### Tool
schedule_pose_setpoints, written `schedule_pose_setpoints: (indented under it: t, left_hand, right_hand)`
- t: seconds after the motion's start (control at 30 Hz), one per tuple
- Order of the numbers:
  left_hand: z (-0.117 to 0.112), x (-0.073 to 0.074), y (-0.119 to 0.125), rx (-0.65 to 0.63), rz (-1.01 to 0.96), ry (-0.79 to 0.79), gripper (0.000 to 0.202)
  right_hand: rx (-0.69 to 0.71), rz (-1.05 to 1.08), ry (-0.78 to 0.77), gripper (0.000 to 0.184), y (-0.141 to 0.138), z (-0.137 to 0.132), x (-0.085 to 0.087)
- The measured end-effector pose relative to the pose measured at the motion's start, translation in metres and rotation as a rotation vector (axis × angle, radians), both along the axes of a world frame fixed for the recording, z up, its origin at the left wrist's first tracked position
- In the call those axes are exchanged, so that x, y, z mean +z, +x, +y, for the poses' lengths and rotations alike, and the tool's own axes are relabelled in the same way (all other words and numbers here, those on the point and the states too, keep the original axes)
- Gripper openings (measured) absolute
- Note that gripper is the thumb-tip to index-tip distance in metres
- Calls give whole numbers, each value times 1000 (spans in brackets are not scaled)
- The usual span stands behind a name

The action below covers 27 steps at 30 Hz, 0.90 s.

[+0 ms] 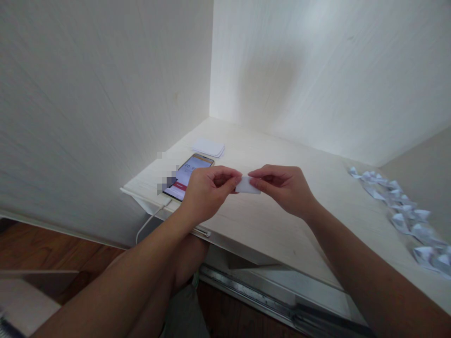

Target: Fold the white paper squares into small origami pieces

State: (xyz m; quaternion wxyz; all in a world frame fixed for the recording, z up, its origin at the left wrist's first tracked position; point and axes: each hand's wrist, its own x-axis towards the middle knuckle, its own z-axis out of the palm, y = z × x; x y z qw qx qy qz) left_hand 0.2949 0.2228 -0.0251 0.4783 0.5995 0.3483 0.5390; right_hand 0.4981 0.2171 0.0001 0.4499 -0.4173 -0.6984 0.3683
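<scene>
While a whitish wood-grain desktop lies below, the left hand and right hand clamp fingertips on opposite ends of a small white rectangular paper piece. Light, even pressure should keep its edges straight.

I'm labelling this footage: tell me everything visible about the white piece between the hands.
The white piece is small, flat and roughly rectangular, with a plain, paper-like look. The left hand pinches its left end, the right hand its upper right, over the white tabletop. Whether it is folded cannot be told.
</scene>
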Motion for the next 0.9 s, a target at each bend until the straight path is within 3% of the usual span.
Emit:
schedule_pose_setpoints:
  t: [0.23,0.63,0.77,0.9]
  left_hand:
    - [-1,2,0,-12,8,-17,8]
    - [-2,4,0,16,135,23,10]
    - [-4,1,-2,40,244,110,14]
    - [-5,-2,-3,56,363,211,16]
  right_hand:
    - [13,-130,115,10,1,-1,3]
    - [0,-96,0,13,-2,-2,3]
    - [38,-75,-84,18,-1,0,1]
    - [45,-180,-73,22,-1,0,1]
